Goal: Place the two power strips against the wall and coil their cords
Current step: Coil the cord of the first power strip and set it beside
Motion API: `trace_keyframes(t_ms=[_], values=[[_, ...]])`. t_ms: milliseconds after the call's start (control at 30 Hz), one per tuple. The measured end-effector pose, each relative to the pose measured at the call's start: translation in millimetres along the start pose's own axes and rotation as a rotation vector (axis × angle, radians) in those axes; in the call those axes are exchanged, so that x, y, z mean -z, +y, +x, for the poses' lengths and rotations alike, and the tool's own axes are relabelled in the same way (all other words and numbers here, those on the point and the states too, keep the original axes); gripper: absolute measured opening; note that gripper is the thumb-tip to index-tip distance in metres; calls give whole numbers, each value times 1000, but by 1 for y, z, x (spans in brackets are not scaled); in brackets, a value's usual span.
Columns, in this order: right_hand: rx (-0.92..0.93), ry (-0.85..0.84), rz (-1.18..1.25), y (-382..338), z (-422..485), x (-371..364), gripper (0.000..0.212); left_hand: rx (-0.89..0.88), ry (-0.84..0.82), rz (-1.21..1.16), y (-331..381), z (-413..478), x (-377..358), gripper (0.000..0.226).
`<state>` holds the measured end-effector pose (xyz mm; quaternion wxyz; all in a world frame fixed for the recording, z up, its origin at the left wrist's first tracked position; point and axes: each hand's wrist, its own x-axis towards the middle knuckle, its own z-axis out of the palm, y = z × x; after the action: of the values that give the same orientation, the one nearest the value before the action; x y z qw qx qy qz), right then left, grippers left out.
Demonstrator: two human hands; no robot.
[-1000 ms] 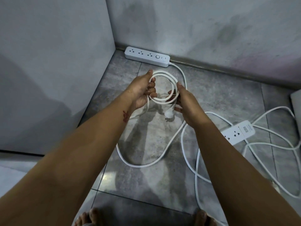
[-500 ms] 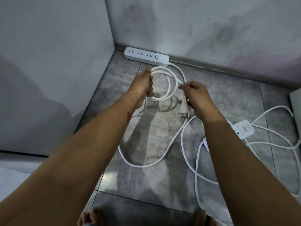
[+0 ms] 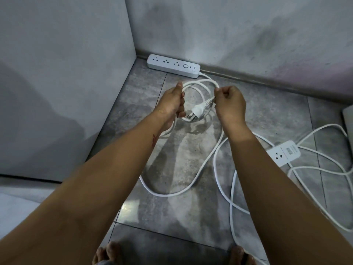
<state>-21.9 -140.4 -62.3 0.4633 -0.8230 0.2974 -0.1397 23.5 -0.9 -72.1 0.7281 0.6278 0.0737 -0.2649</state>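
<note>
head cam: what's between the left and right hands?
In the head view, the white plug hangs between the left hand and the right hand, with the coiled cord loops spanning the gap; both hands grip that cord.

Dim light, soft shadows, sharp focus, wide-angle bending

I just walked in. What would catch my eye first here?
Two bare hands mid-floor: the left hand grips a coil of white cord while the right hand pinches the cord by its white plug. One white power strip lies against the far wall; a second white power strip sits on the grey tiles at right.
</note>
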Motion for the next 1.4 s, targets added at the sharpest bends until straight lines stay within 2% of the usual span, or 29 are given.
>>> trace_keyframes(t_ms=[167,333,467,633,733,867,967,1033,1100,1267,1400], values=[[118,144,-140,-4,-6,4,24,14,-33,-37,-1,-1,-5,38],[135,189,-200,-4,-11,3,23,31,-49,-30,-1,0,-7,39],[200,105,-287,-2,-10,1,20,51,-24,-73,0,1,-7,39],[284,-66,-284,4,-10,-5,15,115,19,-283,1,6,-3,42],[234,-122,-267,3,-11,-7,22,129,-6,-342,3,7,-2,42],[82,-141,-175,4,-4,-2,31,171,-98,-304,4,6,1,39],[-74,-274,72,4,-2,5,44,192,-211,-274,6,5,5,39],[-152,-438,203,5,-1,9,32,198,-291,-259,9,4,8,39],[-191,-525,229,6,-3,10,20,208,-346,-212,12,4,9,39],[-167,-492,224,-2,-2,12,13,207,-411,53,13,4,8,40],[-165,-507,86,-8,3,12,9,150,-351,79,10,5,6,35]])
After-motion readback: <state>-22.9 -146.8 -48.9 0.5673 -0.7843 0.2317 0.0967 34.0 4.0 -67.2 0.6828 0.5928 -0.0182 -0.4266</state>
